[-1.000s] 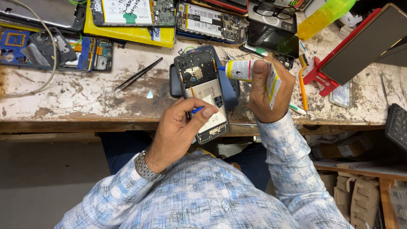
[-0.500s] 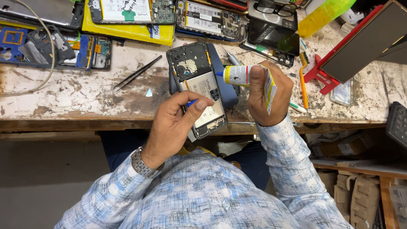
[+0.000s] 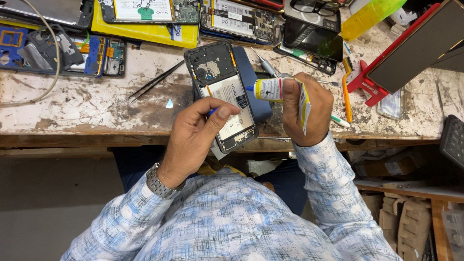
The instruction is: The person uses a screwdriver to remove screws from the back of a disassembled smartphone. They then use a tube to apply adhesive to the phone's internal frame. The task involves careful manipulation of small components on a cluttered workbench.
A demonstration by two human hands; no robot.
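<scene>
Right hand still clamping glue tube, nozzle now nearer opened phone; left hand fingers pinching small blue piece over the battery.

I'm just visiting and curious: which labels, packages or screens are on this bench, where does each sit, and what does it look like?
Opened phone: under the left hand, white battery label.
Glue tube: in the right hand, white and yellow, blue nozzle.
Yellow package: top left, flat, under another opened phone.
Dark screen: top centre, glossy black.
Tilted panel: top right, dark on a red stand.
</scene>
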